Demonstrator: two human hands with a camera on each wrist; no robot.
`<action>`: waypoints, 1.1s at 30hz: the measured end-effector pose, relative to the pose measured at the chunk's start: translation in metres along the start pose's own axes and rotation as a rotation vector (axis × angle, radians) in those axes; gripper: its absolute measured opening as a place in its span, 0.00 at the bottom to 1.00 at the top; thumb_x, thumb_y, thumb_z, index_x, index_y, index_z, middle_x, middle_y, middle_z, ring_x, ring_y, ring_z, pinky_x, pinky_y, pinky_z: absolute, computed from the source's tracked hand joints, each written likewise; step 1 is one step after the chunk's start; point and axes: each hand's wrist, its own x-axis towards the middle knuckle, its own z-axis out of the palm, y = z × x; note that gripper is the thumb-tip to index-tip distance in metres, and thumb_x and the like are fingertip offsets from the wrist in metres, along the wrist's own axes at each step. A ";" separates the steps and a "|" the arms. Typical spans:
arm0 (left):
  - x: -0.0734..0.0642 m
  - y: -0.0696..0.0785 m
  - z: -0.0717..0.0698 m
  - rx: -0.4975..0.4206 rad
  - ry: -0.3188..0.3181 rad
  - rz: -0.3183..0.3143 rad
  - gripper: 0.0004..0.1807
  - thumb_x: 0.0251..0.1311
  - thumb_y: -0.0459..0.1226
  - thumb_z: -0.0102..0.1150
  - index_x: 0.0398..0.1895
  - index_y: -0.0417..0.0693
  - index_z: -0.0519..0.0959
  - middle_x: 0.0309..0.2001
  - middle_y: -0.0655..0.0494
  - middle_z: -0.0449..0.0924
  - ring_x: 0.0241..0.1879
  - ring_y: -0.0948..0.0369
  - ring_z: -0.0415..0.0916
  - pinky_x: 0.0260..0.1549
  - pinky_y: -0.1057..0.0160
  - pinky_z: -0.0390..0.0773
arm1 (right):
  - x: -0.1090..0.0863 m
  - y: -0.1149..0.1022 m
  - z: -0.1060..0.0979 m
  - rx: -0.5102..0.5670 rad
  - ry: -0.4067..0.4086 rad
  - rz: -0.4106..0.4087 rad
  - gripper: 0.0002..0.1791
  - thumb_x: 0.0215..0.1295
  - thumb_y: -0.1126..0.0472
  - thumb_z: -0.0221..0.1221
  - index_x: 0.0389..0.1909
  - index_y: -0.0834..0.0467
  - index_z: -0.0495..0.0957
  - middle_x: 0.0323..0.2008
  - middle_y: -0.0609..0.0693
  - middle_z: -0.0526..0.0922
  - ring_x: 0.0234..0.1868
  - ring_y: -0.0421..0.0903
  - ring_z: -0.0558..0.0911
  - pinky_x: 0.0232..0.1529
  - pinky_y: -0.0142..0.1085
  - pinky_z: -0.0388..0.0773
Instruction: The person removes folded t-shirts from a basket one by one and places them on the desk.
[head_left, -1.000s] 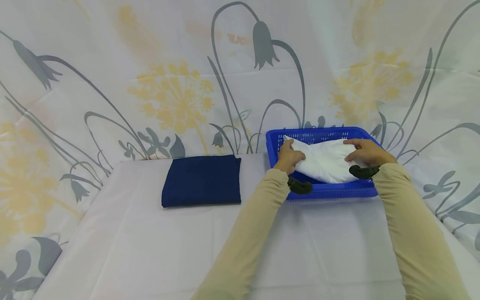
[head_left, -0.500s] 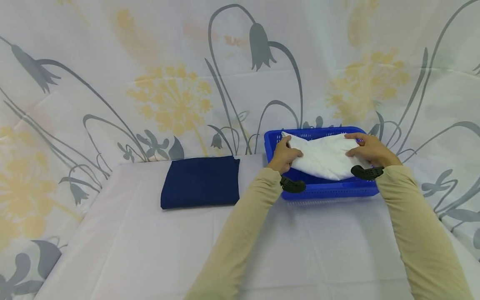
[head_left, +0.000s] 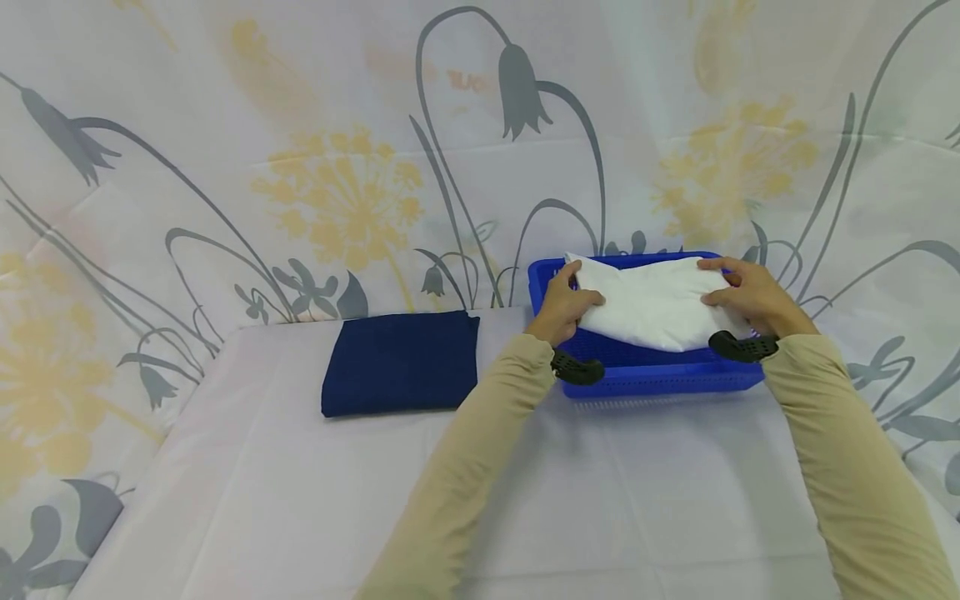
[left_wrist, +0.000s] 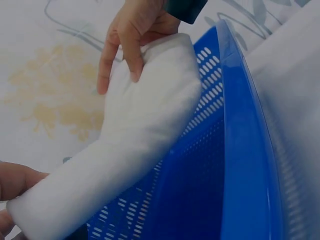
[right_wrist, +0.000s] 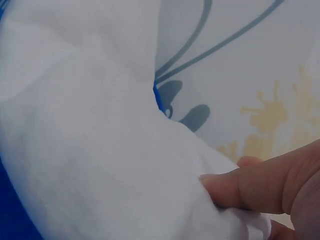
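Observation:
A folded white cloth (head_left: 652,304) is stretched between both hands over the blue plastic basket (head_left: 663,381). My left hand (head_left: 558,307) pinches its left end, thumb in front. At the opposite end my right hand (head_left: 753,297) grips the cloth between thumb and fingers. In the left wrist view the cloth (left_wrist: 125,120) sags in the middle, above the basket's slotted wall (left_wrist: 212,75). The right wrist view has the thumb of the right hand (right_wrist: 260,187) pressed on the cloth (right_wrist: 95,135).
Left of the basket, a folded navy cloth (head_left: 401,362) lies flat on the white-covered table (head_left: 360,500). A white curtain (head_left: 315,75) with grey and yellow flowers hangs close behind the basket. Dark bands (head_left: 742,346) sit at both wrists.
Both hands have raised the white cloth a little out of the basket, and more of the basket's inside shows beneath it. The navy cloth has stayed in place.

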 end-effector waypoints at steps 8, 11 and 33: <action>0.000 0.005 -0.007 -0.014 -0.028 0.030 0.43 0.54 0.18 0.59 0.73 0.52 0.62 0.71 0.53 0.59 0.59 0.51 0.70 0.48 0.56 0.77 | -0.005 -0.006 0.002 0.080 0.017 -0.029 0.40 0.67 0.70 0.55 0.76 0.62 0.45 0.61 0.75 0.61 0.38 0.31 0.71 0.35 0.28 0.75; 0.000 0.007 -0.010 0.003 -0.008 0.044 0.43 0.54 0.19 0.60 0.73 0.52 0.63 0.69 0.54 0.61 0.57 0.52 0.72 0.46 0.57 0.78 | -0.007 -0.010 0.003 0.132 0.006 -0.014 0.41 0.69 0.68 0.55 0.77 0.58 0.44 0.60 0.71 0.62 0.37 0.32 0.74 0.35 0.31 0.77; -0.018 0.024 -0.031 -0.057 -0.073 0.073 0.43 0.54 0.17 0.57 0.73 0.53 0.63 0.66 0.57 0.64 0.54 0.53 0.72 0.49 0.52 0.76 | -0.028 -0.028 0.009 0.182 0.019 -0.041 0.37 0.73 0.61 0.54 0.77 0.57 0.48 0.62 0.57 0.58 0.46 0.36 0.70 0.40 0.28 0.76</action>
